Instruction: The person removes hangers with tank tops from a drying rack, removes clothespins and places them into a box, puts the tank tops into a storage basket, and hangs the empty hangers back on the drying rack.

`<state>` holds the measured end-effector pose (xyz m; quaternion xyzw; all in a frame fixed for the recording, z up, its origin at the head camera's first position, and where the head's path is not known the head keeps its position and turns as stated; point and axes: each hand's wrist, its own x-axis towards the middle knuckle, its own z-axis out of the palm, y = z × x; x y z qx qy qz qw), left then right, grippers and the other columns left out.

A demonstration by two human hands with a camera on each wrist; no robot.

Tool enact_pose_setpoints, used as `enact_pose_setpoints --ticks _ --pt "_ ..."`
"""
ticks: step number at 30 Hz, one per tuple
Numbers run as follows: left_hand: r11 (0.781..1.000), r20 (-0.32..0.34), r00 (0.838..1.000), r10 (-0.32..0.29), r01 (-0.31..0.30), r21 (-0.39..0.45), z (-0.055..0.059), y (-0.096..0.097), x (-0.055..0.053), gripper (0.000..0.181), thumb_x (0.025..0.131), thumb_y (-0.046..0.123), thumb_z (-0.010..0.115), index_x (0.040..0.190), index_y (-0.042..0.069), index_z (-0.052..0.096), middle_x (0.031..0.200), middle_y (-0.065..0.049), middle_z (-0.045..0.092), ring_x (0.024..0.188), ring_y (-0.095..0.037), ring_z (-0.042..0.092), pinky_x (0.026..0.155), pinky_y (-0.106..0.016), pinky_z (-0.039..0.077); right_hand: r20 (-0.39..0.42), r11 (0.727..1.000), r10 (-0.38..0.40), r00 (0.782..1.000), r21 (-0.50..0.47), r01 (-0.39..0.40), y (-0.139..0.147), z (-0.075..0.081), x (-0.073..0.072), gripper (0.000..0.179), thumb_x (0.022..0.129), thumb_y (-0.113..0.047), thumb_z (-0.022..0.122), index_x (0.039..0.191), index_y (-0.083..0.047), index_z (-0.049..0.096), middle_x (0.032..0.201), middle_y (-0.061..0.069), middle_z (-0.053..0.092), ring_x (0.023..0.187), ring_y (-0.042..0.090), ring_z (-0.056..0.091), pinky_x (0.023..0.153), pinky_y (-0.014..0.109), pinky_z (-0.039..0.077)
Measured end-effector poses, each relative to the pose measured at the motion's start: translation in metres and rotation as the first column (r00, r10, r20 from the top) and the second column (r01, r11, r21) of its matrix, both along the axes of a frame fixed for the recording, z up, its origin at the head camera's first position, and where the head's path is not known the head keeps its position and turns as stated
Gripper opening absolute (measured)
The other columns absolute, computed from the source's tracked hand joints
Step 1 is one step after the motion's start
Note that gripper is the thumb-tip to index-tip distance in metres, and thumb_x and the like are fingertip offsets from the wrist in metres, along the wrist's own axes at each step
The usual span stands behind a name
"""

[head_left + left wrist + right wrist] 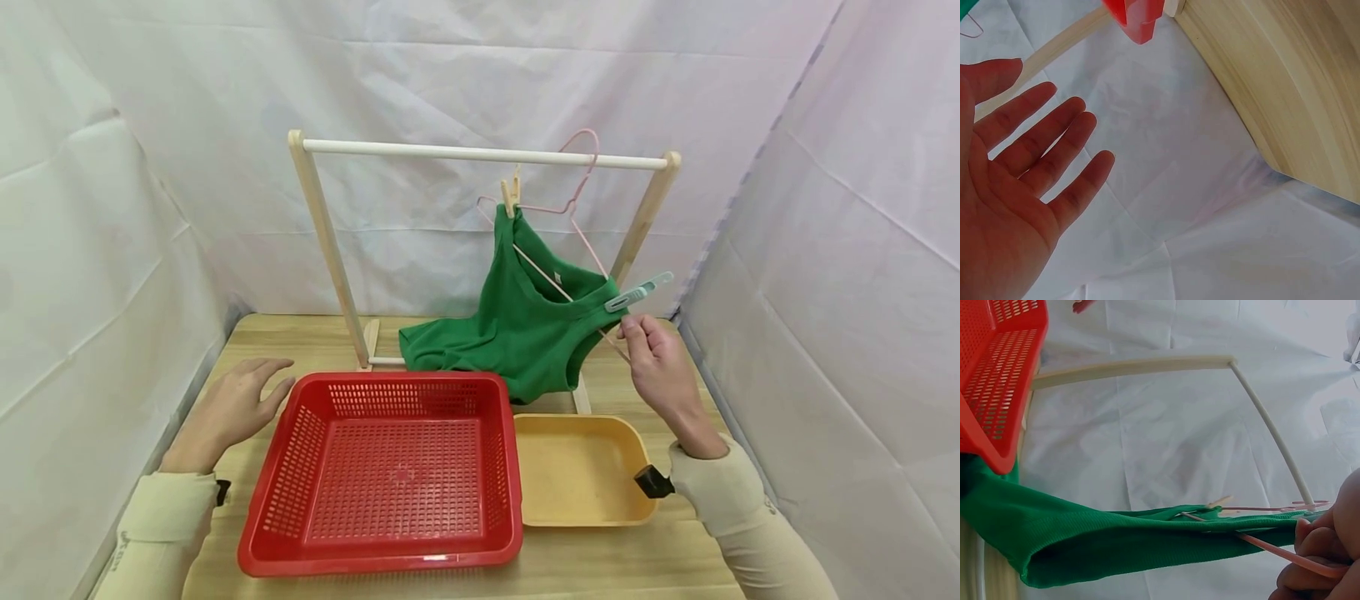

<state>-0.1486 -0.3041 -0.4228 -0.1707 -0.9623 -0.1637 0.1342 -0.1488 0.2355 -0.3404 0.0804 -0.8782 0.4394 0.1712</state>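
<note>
A green sleeveless top (517,325) hangs aslant on a pink hanger (585,179), whose hook loops over the rack's white bar. One shoulder bears a wooden clothespin (509,198); on the other sits a pale green clothespin (637,293). My right hand (663,367) grips the hanger's lower right end, its fingertips right by the top's shoulder below the pale green clothespin. The right wrist view shows the hanger (1285,553) running into its curled fingers. My left hand (240,404) hovers beside the red basket with fingers loosely spread; the left wrist view shows its palm (1010,206) bare.
A red perforated basket (382,558) stands at the front left of the wooden table (600,567). Against its right side is a shallow yellow tray (577,522). The wooden rack (326,250) stands behind them. White sheets (420,75) enclose the back and sides.
</note>
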Motion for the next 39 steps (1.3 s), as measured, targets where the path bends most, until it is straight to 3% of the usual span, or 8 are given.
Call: enact_pose_setpoints --ticks 7,13,23,30,39 --pt "1.0 -0.038 0.999 -0.007 0.007 0.002 0.0 0.0 -0.001 0.031 0.092 0.011 0.067 0.12 -0.003 0.065 0.115 -0.028 0.066 0.106 -0.049 0.061 0.086 -0.063 0.048 -0.026 1.0 -0.017 1.0 0.005 0.017 0.002 0.005 0.005 0.031 0.107 -0.024 0.043 0.096 -0.001 0.061 0.06 -0.001 0.037 0.046 0.012 0.035 0.042 0.028 0.03" --pt "1.0 -0.029 1.0 -0.011 0.011 0.018 0.0 0.003 -0.002 0.032 0.091 0.008 0.068 0.12 -0.005 0.064 0.115 -0.03 0.065 0.106 -0.049 0.06 0.085 -0.064 0.048 -0.023 1.0 -0.026 0.999 -0.01 0.026 0.004 0.008 0.01 0.03 0.107 -0.024 0.044 0.096 -0.002 0.061 0.059 -0.002 0.036 0.046 0.012 0.035 0.043 0.029 0.031" --pt "1.0 -0.037 0.999 -0.015 0.016 0.025 0.0 0.006 -0.004 0.032 0.09 0.008 0.068 0.119 -0.005 0.065 0.114 -0.029 0.066 0.104 -0.048 0.061 0.084 -0.063 0.049 -0.082 0.998 0.009 0.997 -0.062 -0.015 0.006 0.016 0.021 0.024 0.106 -0.015 0.045 0.093 -0.001 0.06 0.055 -0.004 0.035 0.044 0.011 0.033 0.043 0.03 0.027" --pt "0.999 -0.04 0.999 -0.021 0.022 0.029 -0.001 0.005 -0.006 0.031 0.092 0.009 0.067 0.12 -0.004 0.064 0.114 -0.029 0.065 0.105 -0.048 0.06 0.085 -0.063 0.048 -0.107 0.995 0.011 0.994 -0.095 -0.021 0.009 0.023 0.029 0.02 0.105 -0.011 0.046 0.089 -0.008 0.059 0.055 -0.004 0.035 0.045 0.011 0.032 0.044 0.03 0.027" --pt "0.999 -0.044 0.998 -0.035 0.037 0.038 0.006 0.007 -0.009 0.032 0.092 0.009 0.067 0.121 -0.006 0.063 0.115 -0.031 0.065 0.105 -0.051 0.06 0.084 -0.064 0.048 -0.133 0.996 -0.002 0.991 -0.089 -0.009 0.014 0.033 0.037 0.02 0.104 -0.008 0.048 0.088 -0.006 0.06 0.055 -0.005 0.035 0.046 0.009 0.032 0.044 0.029 0.025"
